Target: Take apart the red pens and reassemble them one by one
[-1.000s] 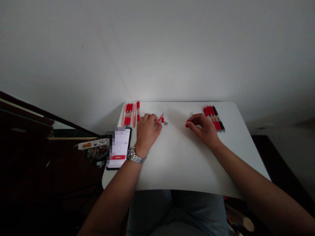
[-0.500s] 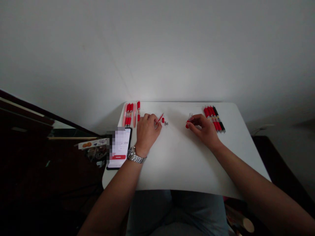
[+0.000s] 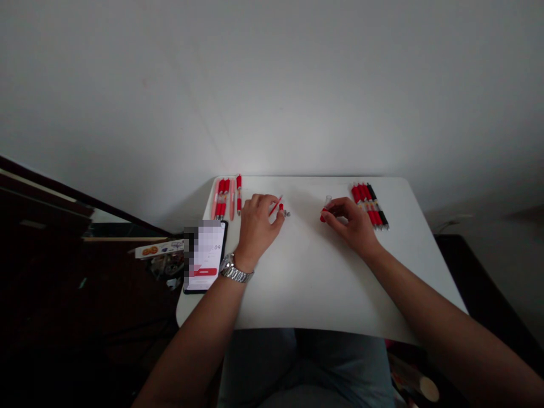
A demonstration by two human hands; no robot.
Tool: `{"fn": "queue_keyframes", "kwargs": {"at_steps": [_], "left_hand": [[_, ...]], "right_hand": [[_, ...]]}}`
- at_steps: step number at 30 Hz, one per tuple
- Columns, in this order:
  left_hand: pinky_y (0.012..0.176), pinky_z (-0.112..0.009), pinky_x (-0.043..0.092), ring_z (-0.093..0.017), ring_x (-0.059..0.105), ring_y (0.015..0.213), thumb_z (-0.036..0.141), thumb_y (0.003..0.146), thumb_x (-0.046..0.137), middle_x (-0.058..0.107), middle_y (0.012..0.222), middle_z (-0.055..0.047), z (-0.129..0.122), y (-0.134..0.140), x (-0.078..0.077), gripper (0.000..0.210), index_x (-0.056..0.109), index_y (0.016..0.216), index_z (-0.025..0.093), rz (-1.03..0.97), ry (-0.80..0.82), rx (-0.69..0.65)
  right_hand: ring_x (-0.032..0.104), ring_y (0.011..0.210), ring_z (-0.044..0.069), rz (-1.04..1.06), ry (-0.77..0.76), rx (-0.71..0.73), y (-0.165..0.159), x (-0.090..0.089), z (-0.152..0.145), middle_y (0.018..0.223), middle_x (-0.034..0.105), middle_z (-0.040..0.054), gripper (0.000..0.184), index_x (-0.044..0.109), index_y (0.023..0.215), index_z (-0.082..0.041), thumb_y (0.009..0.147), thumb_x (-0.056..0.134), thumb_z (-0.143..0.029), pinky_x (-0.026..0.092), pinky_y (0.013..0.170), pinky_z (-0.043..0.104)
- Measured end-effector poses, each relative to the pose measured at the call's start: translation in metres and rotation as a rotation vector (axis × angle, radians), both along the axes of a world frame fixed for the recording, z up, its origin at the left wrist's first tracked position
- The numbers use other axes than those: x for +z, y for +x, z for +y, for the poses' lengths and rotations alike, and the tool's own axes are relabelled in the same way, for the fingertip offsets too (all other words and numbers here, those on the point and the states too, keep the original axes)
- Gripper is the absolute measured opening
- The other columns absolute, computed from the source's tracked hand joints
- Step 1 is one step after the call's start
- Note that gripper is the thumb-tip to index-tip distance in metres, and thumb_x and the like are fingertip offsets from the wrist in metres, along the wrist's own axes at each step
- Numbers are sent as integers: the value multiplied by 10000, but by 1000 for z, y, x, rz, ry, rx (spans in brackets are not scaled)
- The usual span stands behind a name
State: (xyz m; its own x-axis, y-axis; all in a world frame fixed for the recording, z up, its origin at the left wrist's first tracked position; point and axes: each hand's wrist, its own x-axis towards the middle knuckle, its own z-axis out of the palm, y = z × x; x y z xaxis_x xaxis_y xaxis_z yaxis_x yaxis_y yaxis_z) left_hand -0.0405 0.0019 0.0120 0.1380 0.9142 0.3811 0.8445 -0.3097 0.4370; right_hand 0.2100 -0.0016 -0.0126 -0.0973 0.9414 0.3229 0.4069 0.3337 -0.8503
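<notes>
Above the middle-right of the white tabletop [image 3: 297, 289], the right hand [image 3: 351, 226] had its fingers pinched closed on a clear-and-red pen barrel [image 3: 323, 215], which looked light and stiff, probably slick at its clear end and best held by the red part. The left hand [image 3: 259, 225] had thumb and forefinger slightly parted about a thin red refill [image 3: 275, 206], though whether they gripped it could not be told. A short red sleeve [image 3: 281, 207] and tiny metal parts [image 3: 288, 214] crowded that thumb, with a smartphone [image 3: 206, 255] near the wrist and pen rows at left [image 3: 223, 198] and right [image 3: 369, 205].
</notes>
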Motion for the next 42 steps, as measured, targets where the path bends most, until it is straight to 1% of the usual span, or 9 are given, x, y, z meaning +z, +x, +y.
{"fn": "queue_keyframes", "kwargs": {"at_steps": [5, 8, 11, 14, 20, 31, 35, 39, 42], "left_hand": [[1008, -401, 441, -244, 575, 1102, 236, 943, 593, 636, 1158, -72, 0, 1, 0, 223, 605, 1165, 225, -15, 7, -33], [1017, -394, 440, -235, 570, 1107, 197, 932, 585, 635, 1156, -69, 0, 1, -1, 244, 597, 1174, 222, -20, 26, -41], [1010, -396, 447, -238, 570, 1101, 146, 901, 585, 634, 1153, -68, 0, -1, -2, 273, 595, 1163, 222, -14, 16, -16], [1004, -407, 451, -246, 572, 1090, 147, 897, 581, 634, 1143, -72, 0, -3, -1, 236, 598, 1123, 216, 0, 14, 26], [979, -420, 453, -258, 581, 1046, 181, 911, 579, 630, 1081, -78, 1, -6, 0, 169, 600, 1074, 216, 96, -7, 78], [924, -445, 463, -295, 575, 1017, 193, 862, 618, 612, 1062, -95, -3, -9, 5, 222, 599, 1082, 214, 267, -52, 109], [920, -434, 466, -287, 577, 1016, 171, 887, 577, 616, 1052, -98, -3, -10, 5, 202, 592, 1086, 199, 309, -47, 124], [862, -406, 472, -271, 592, 983, 160, 943, 507, 628, 1020, -102, -3, -11, 5, 150, 593, 1061, 193, 318, -43, 150], [816, -397, 469, -272, 607, 944, 171, 974, 470, 636, 990, -109, -3, -11, 5, 153, 596, 1060, 189, 341, -51, 177]], "right_hand": [[709, 766, 190, 3, 4, 14, 0, -1, 1, 866, 724, 44, 280, 602, 1005, -224, 907, 689, -471, 582, 733, 355], [707, 772, 191, 6, -13, 16, 0, -2, 1, 870, 721, 44, 268, 609, 1011, -223, 908, 692, -456, 576, 740, 358], [702, 771, 190, 8, -20, 12, 0, -2, 0, 870, 720, 43, 264, 612, 1013, -221, 904, 699, -446, 568, 740, 356], [700, 755, 186, 9, -12, 11, 0, -1, 0, 859, 720, 40, 262, 611, 1008, -219, 902, 701, -441, 565, 728, 350], [696, 746, 182, 1, -9, 17, 0, 1, 0, 843, 718, 34, 266, 607, 1003, -223, 903, 697, -453, 564, 714, 339], [700, 741, 186, -4, -6, 4, -1, 1, -1, 844, 724, 42, 287, 615, 997, -224, 900, 691, -484, 574, 692, 337], [698, 744, 184, -9, -5, 6, 0, 0, -1, 849, 723, 41, 274, 615, 1001, -223, 903, 690, -469, 570, 694, 335], [698, 745, 185, -17, 6, 15, 0, 0, 0, 849, 722, 42, 286, 612, 1000, -223, 903, 686, -481, 576, 706, 343], [698, 742, 184, -18, 3, 13, -1, 1, -1, 841, 722, 40, 285, 615, 997, -223, 905, 683, -484, 577, 696, 337]]}}
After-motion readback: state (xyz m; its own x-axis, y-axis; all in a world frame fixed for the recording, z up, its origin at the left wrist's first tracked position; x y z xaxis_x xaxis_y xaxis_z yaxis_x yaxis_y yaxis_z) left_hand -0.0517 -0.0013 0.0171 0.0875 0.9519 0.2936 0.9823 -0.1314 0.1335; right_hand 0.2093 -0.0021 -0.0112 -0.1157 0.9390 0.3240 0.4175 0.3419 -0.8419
